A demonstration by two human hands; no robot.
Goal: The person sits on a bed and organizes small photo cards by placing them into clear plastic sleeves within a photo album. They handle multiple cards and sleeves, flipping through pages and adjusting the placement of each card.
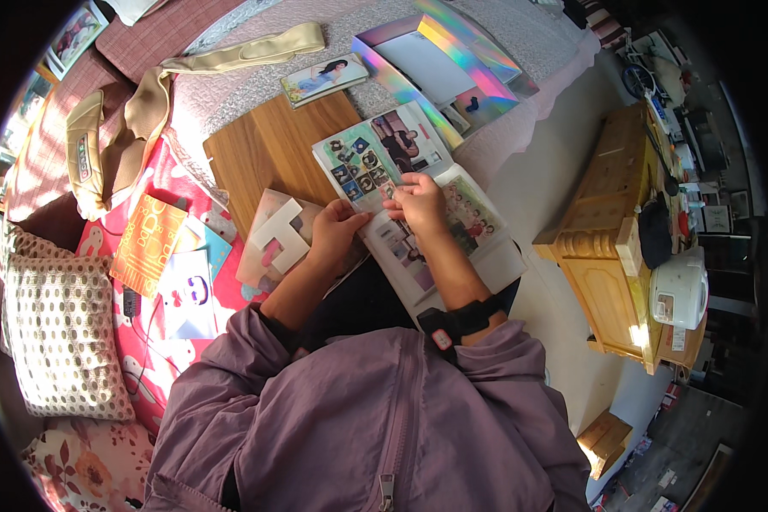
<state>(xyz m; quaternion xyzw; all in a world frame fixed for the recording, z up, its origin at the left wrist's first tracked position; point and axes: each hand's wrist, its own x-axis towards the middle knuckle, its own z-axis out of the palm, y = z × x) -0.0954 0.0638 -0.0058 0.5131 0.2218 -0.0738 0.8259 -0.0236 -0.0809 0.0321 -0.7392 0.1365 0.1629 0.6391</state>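
An open photo album (451, 169) lies tilted in front of me, partly over my lap and the wooden board. Its clear-sleeved pages hold several photographs. My left hand (338, 233) is at the album's left edge near the fold, thumb and forefinger pinched on the page edge. Over the fold hovers my right hand (418, 203), fingers bent and close together; whether a small piece or sleeve edge is between them I cannot tell. Beside my left wrist lies a translucent pinkish folder (254, 261) with a white cut card (288, 224) on it.
A holographic open box (416, 57) and a small picture-covered album (325, 80) stand beyond the wooden board (281, 144). Left are a beige belt (147, 105), an orange printed envelope (148, 243), cards and a dotted cushion (67, 333). A wooden cabinet (595, 256) stands right.
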